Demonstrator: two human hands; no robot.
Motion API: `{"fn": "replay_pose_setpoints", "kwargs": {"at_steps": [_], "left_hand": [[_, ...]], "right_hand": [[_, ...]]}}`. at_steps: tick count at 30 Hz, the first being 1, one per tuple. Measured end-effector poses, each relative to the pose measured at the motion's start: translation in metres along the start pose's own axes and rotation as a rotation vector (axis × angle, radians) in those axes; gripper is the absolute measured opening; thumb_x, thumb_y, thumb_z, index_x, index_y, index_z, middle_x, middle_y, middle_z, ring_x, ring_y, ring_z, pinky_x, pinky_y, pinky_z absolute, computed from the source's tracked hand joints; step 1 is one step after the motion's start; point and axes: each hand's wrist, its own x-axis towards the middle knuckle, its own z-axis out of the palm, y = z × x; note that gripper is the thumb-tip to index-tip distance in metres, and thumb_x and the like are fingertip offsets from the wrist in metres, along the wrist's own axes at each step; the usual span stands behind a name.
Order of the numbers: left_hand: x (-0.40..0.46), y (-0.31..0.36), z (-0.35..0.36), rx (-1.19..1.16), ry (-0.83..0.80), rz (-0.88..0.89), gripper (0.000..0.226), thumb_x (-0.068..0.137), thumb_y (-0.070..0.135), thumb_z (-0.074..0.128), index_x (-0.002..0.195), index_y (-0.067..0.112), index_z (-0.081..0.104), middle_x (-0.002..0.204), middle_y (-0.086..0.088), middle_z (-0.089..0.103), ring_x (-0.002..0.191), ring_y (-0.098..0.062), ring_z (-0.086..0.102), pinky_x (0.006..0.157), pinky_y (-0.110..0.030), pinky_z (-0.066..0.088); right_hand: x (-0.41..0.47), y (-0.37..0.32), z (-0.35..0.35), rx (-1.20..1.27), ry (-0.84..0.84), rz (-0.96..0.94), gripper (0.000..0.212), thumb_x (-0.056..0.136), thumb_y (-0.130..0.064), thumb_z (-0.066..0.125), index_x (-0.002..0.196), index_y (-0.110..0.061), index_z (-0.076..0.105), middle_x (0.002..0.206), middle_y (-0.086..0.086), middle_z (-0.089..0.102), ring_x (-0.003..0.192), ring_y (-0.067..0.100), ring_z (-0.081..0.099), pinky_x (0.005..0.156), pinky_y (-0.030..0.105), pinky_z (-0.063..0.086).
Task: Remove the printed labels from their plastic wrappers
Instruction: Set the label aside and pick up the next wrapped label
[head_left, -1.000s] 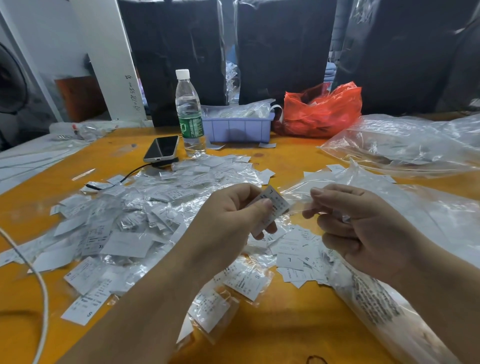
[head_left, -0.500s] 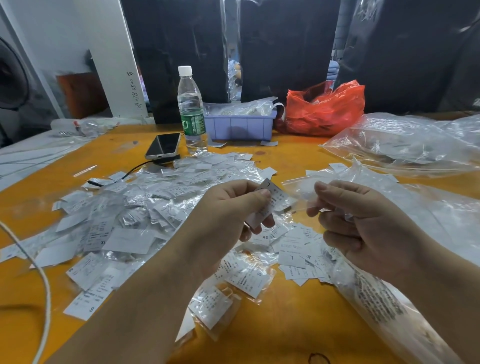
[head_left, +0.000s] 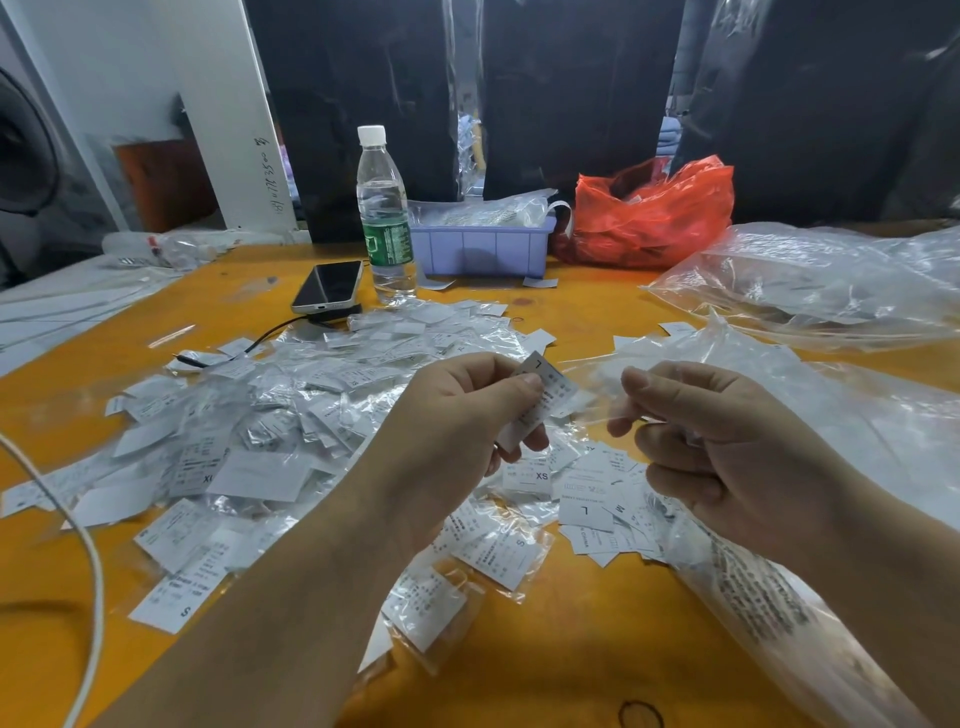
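Across the left half of the frame the desk carries a big heap of wrapped labels yet to open; lower centre, a small pile of bare labels (done, seemingly). Left hand fingers pinch one label; right hand fingers pinch its clear wrapper

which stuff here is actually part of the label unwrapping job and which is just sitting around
Part of the job:
- left hand pinching a printed label
- right hand pinching the clear wrapper
- pile of wrapped labels
- loose unwrapped labels

Lying about:
- water bottle
- phone
- red bag
- purple tray, which holds plastic packets
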Motion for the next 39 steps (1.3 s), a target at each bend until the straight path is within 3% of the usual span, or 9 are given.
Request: {"fn": "replay_pose_setpoints", "kwargs": {"at_steps": [15,19,27,32,39], "left_hand": [[0.0010,-0.0052,-0.0002,0.158,-0.080,0.041,0.014,0.095,0.019,0.059,0.092,0.012,0.072,0.064,-0.001,0.068,0.052,-0.006,0.051,0.048,-0.011,0.038],[0.0005,-0.0059,0.0006,0.170,-0.096,0.034,0.012,0.094,0.017,0.061,0.091,0.013,0.072,0.063,0.000,0.068,0.051,-0.005,0.052,0.048,-0.011,0.038],[-0.0008,-0.0055,0.0024,0.203,-0.146,0.010,0.011,0.094,0.018,0.063,0.089,0.012,0.071,0.063,0.002,0.067,0.049,-0.001,0.053,0.047,-0.010,0.037],[-0.0011,-0.0049,0.0029,0.219,-0.169,-0.010,0.011,0.093,0.018,0.064,0.085,0.015,0.071,0.063,0.002,0.068,0.050,-0.001,0.055,0.047,-0.011,0.038],[0.0000,-0.0044,0.0007,0.224,-0.100,0.018,0.009,0.092,0.018,0.064,0.089,0.016,0.072,0.060,0.006,0.066,0.050,0.000,0.053,0.048,-0.011,0.038]], "right_hand": [[-0.0005,0.0010,-0.0007,-0.055,-0.024,-0.036,0.022,0.067,-0.027,0.074,0.072,-0.007,0.066,0.065,0.003,0.062,0.039,0.006,0.019,0.035,0.014,0.020],[-0.0005,0.0010,-0.0007,-0.053,-0.029,-0.032,0.022,0.066,-0.025,0.074,0.072,-0.005,0.066,0.070,0.009,0.064,0.039,0.007,0.020,0.035,0.014,0.020],[-0.0036,0.0004,0.0029,-0.105,-0.025,-0.057,0.021,0.071,-0.019,0.068,0.074,0.000,0.061,0.045,-0.003,0.052,0.036,0.005,0.019,0.035,0.014,0.017],[-0.0024,0.0012,0.0036,-0.123,-0.036,-0.048,0.009,0.071,-0.016,0.070,0.072,-0.008,0.067,0.053,0.001,0.057,0.038,0.006,0.021,0.035,0.013,0.021],[-0.0012,0.0013,0.0008,-0.185,-0.052,-0.019,0.016,0.061,-0.021,0.075,0.075,-0.013,0.075,0.059,0.007,0.058,0.037,0.006,0.024,0.034,0.015,0.025]]}}
